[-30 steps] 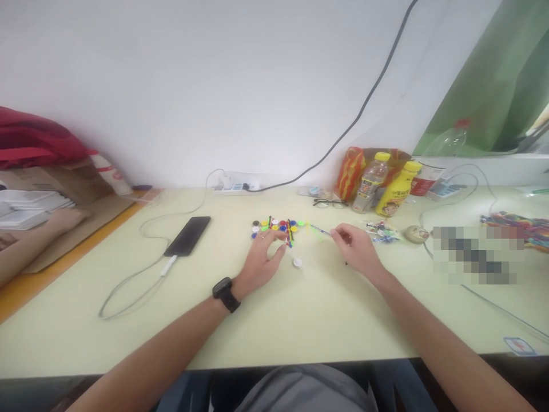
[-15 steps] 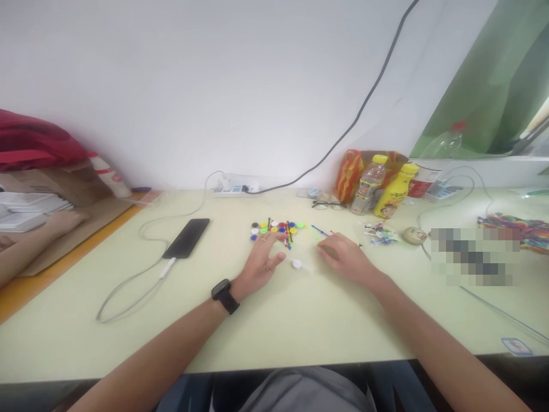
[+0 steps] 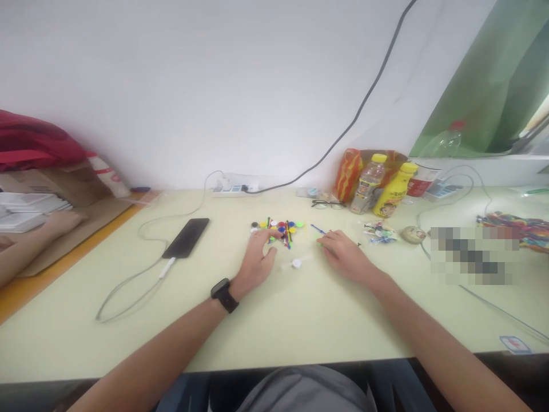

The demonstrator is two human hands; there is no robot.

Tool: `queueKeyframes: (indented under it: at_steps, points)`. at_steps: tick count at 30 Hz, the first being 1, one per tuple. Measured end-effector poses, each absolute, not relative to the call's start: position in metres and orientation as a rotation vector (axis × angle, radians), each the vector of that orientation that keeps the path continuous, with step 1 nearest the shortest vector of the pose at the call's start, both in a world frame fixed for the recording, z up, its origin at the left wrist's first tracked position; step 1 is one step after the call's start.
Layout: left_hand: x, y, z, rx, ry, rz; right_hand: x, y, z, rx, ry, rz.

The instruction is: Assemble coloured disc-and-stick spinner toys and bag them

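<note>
far to the left of the left hand, white cases (image 3: 26,214) lie stacked, another person's hand (image 3: 66,220) beside them; their contents are hidden. behind them is a cardboard box (image 3: 79,186), its inside also out of sight. a white-and-red bottle (image 3: 109,176) leans there, opaque. nearer the left hand lies a black phone (image 3: 186,238).

the left hand (image 3: 257,260) has thumb and forefinger spread wide, the fingers over the near left side of the coloured discs (image 3: 281,225); whether they touch is unclear. these lie in a cluster just beyond its fingertips, thin sticks among them. a white disc (image 3: 297,263) sits between the hands.

the right hand (image 3: 345,254) has its fingers bent close together at something green; i cannot tell whether they hold it. a blue stick (image 3: 316,229) lies just beyond them. beyond the right hand stand a clear bottle (image 3: 364,191), yellow-capped, and a yellow bottle (image 3: 391,194), contents hidden. right of its knuckles, a clear packet (image 3: 380,233) appears to contain small coloured pieces.
</note>
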State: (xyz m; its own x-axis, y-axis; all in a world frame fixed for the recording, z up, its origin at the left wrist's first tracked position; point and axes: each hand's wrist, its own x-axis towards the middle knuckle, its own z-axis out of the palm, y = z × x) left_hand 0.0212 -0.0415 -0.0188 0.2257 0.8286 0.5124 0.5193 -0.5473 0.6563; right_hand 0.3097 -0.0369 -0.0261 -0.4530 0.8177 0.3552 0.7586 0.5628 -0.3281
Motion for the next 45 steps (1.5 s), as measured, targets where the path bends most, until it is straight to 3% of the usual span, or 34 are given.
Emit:
queueKeyframes:
  at_steps: [12, 29, 38, 45]
  points:
    - [0.018, -0.042, -0.014, 2.019, 1.194, 1.486, 0.311, -0.036, -0.022, -1.323, -2.344, 0.188]
    - [0.025, -0.046, -0.017, 1.894, 1.092, 1.336, 0.306, -0.042, -0.019, -1.145, -2.111, 0.41]
    - [0.023, -0.05, -0.012, 2.305, 0.997, 0.979, 0.299, -0.05, -0.003, -1.184, -1.788, 0.936]
    - [0.021, -0.051, -0.006, 2.346, 1.054, 1.041, 0.303, -0.042, -0.001, -0.97, -1.242, 1.454]
